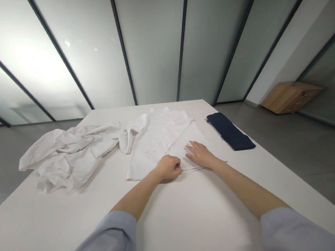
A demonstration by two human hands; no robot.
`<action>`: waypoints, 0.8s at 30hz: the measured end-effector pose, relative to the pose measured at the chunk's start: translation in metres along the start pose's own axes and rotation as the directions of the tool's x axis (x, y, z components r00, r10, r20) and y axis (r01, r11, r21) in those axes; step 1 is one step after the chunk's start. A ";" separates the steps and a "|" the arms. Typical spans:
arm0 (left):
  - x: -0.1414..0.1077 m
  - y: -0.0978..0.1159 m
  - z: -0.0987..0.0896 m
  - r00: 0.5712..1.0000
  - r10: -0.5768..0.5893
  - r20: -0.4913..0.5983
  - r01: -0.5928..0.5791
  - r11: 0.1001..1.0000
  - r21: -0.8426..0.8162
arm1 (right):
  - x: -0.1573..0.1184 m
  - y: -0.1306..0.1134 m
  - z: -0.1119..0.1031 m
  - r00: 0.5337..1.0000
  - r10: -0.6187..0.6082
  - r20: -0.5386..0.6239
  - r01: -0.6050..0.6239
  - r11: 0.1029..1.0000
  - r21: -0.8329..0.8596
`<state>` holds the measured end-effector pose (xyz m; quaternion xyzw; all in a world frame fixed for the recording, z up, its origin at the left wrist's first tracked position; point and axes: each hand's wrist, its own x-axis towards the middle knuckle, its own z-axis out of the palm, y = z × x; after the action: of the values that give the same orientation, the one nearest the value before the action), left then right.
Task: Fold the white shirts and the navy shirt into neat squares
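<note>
A white shirt lies spread on the table in front of me, its collar end away from me. Its right side is turned over toward the middle in a slanting fold, and the left sleeve sticks out crumpled. My left hand is closed at the near hem, fingers curled around the cloth there; the fingertips are hidden. My right hand rests open with fingers spread on the folded part of the shirt, just right of my left hand.
A rumpled heap of white cloth lies on the left of the white table, reaching its left edge. A folded dark navy cloth lies near the right edge. A wooden cabinet stands on the floor beyond, by frosted glass panels.
</note>
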<state>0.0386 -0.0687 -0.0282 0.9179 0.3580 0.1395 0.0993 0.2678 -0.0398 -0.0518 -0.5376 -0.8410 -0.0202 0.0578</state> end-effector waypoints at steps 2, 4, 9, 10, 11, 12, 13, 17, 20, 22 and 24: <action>0.000 -0.003 0.000 0.997 -0.072 -0.032 0.072 0.997 -0.002 | -0.002 0.001 0.007 0.999 0.046 0.018 -0.046 0.999 -0.011; 0.000 -0.008 0.000 0.985 -0.132 -0.110 0.136 0.990 0.034 | -0.004 0.000 0.010 0.996 0.080 0.036 -0.080 0.997 -0.011; -0.003 -0.024 0.012 0.958 -0.228 -0.172 0.259 0.947 0.188 | -0.005 -0.005 0.008 0.983 0.129 0.134 -0.128 0.992 -0.016; -0.003 -0.026 0.014 0.956 -0.258 -0.142 0.283 0.936 0.207 | -0.004 -0.005 0.006 0.979 0.129 0.156 -0.128 0.992 -0.014; -0.004 -0.027 0.017 0.952 -0.287 -0.105 0.304 0.928 0.218 | -0.003 -0.004 0.004 0.977 0.126 0.173 -0.126 0.992 -0.008; -0.004 -0.028 0.018 0.948 -0.310 -0.066 0.317 0.922 0.223 | 0.000 -0.003 0.002 0.975 0.124 0.182 -0.127 0.992 0.002; -0.005 -0.028 0.019 0.945 -0.325 -0.030 0.323 0.919 0.224 | 0.003 -0.001 0.000 0.975 0.131 0.180 -0.136 0.991 0.013; -0.006 -0.024 0.018 0.938 -0.345 0.037 0.328 0.915 0.236 | 0.018 0.010 -0.005 0.971 0.218 0.102 -0.222 0.975 0.027; -0.008 -0.020 0.016 0.934 -0.353 0.057 0.329 0.910 0.252 | 0.023 0.014 -0.004 0.963 0.244 0.111 -0.245 0.969 -0.006; -0.010 -0.019 0.013 0.930 -0.357 0.088 0.325 0.910 0.256 | 0.022 0.015 0.000 0.961 0.240 0.139 -0.239 0.971 -0.025; -0.011 -0.017 0.010 0.924 -0.360 0.133 0.319 0.913 0.255 | 0.019 0.013 0.003 0.958 0.239 0.161 -0.237 0.971 -0.031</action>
<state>0.0232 -0.0646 -0.0447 0.8554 0.5158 -0.0040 0.0472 0.2719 -0.0171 -0.0531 -0.6350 -0.7720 0.0262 -0.0123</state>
